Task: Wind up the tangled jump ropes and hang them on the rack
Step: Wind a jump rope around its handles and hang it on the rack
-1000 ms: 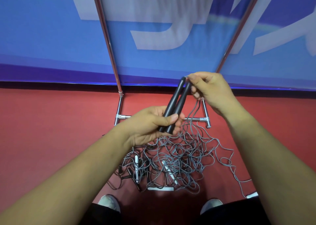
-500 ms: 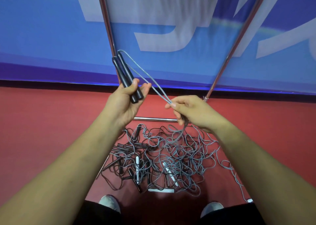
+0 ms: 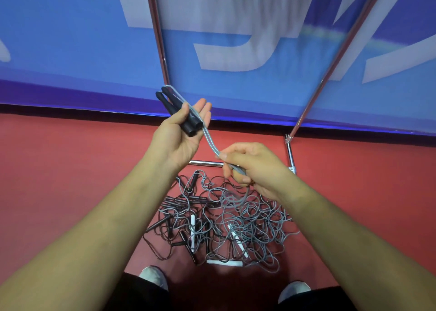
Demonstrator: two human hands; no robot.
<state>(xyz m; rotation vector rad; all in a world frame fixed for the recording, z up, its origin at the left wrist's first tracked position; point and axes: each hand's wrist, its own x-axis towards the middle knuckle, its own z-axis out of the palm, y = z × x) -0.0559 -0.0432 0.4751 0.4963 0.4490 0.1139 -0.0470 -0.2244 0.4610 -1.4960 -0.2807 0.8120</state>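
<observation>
— What do we see nearest to us?
— Our two pale shoes (image 3: 153,277) at the bottom edge. Just beyond them the tangled jump ropes (image 3: 257,218) lie heaped on the red floor (image 3: 59,169), grey and dark cords looped through one another, with a couple of white handles (image 3: 193,230) caught in the heap.

— And our hands?
— Above the heap, our right grip (image 3: 250,163) is closed on a doubled grey rope (image 3: 210,138), pinched between the thumb and curled fingers. Below it the rope drops into the tangle. Up and to the left, the same rope runs to our left grip (image 3: 179,133). That one holds a pair of black handles (image 3: 181,114) side by side, with the thumb clamped across them against the palm and the fingers straight. The rope lies along the handles to their far ends.

— Where is the rack?
— Behind both hands. The rack's low chrome bar (image 3: 205,162) sits just over the floor, past the heap. Its two uprights (image 3: 158,32) rise in front of a blue banner (image 3: 70,39) with large pale lettering.
</observation>
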